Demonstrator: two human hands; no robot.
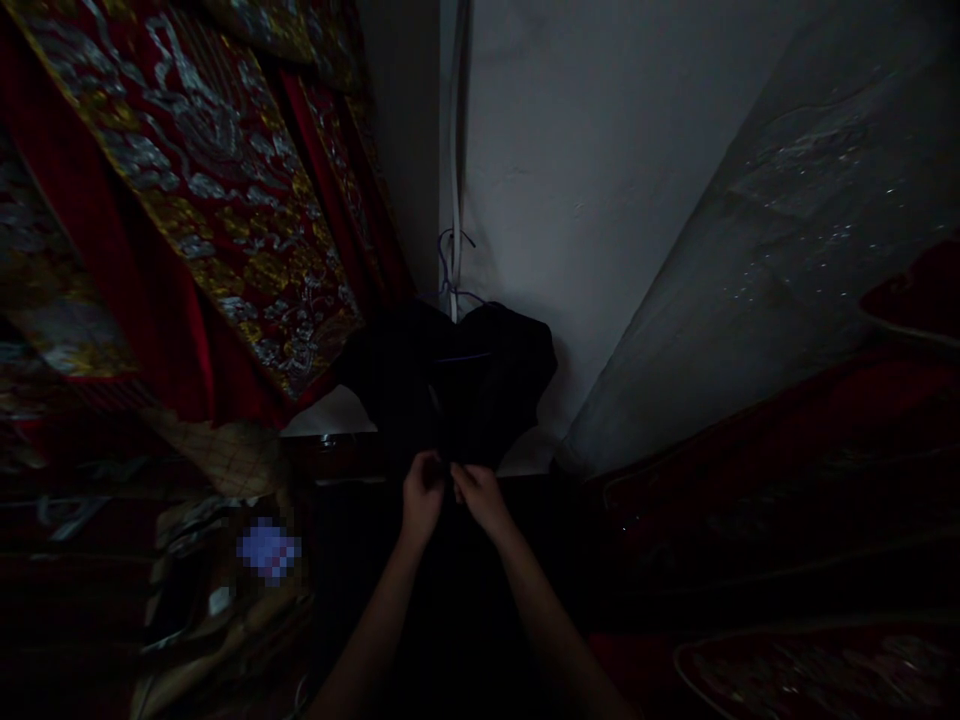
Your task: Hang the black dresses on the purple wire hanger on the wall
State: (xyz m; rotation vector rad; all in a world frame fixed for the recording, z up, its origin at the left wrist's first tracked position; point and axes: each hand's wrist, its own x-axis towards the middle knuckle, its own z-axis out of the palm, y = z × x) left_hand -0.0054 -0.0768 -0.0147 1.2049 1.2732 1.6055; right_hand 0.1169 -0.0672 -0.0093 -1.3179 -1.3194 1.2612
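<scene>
A black garment (pixel 510 370) hangs on a hanger against the wall, in the middle of the view. My left hand (pixel 424 492) is at its lower front, fingers curled closed on the dark cloth. Close beside it on the right, my right hand (pixel 478 492) pinches the front of the same garment. The two hands nearly meet. Exactly which part of the garment lies between the fingers is too dark to make out.
At left hangs a red cloth (pixel 247 240) embroidered in gold and silver. Behind the garment a pale cord (pixel 455 140) runs down the white wall (pixel 585 180). Clear plastic sheeting (pixel 810 200) covers the right side. Lower left, cluttered small things lie around a pixelated patch (pixel 268 549).
</scene>
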